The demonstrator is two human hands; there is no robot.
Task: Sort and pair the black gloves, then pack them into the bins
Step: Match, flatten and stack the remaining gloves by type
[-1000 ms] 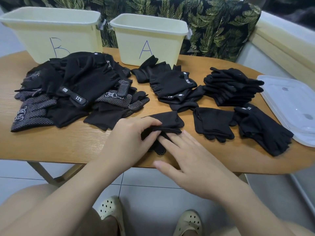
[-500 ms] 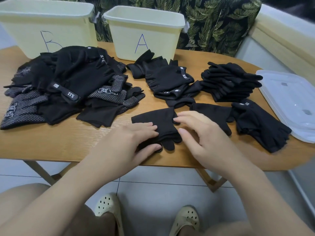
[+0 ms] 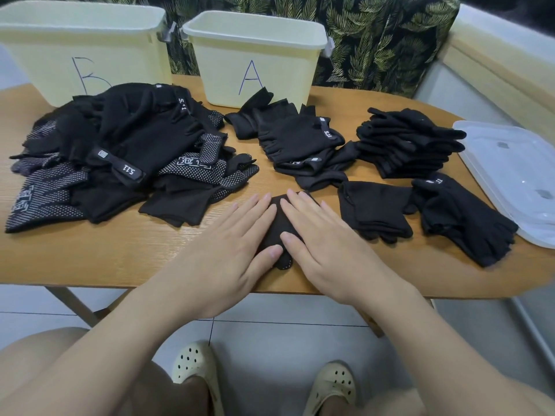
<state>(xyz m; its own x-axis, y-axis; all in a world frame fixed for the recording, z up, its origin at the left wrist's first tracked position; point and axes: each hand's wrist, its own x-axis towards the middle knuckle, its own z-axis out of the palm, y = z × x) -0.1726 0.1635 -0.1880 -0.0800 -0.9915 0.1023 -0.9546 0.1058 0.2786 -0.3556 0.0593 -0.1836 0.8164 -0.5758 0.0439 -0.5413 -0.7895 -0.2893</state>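
Both hands lie flat with straight fingers, the left hand (image 3: 240,235) and right hand (image 3: 324,235) pressing one folded glove pair (image 3: 277,226) on the surface (image 3: 90,259). Its long axis runs 12 to 6 o'clock between them, equally near both. Bin A (image 3: 255,58) stands at 12 o'clock, bin B (image 3: 81,55) at 10; a fingerless stack (image 3: 300,145) lies between pair and bin A.
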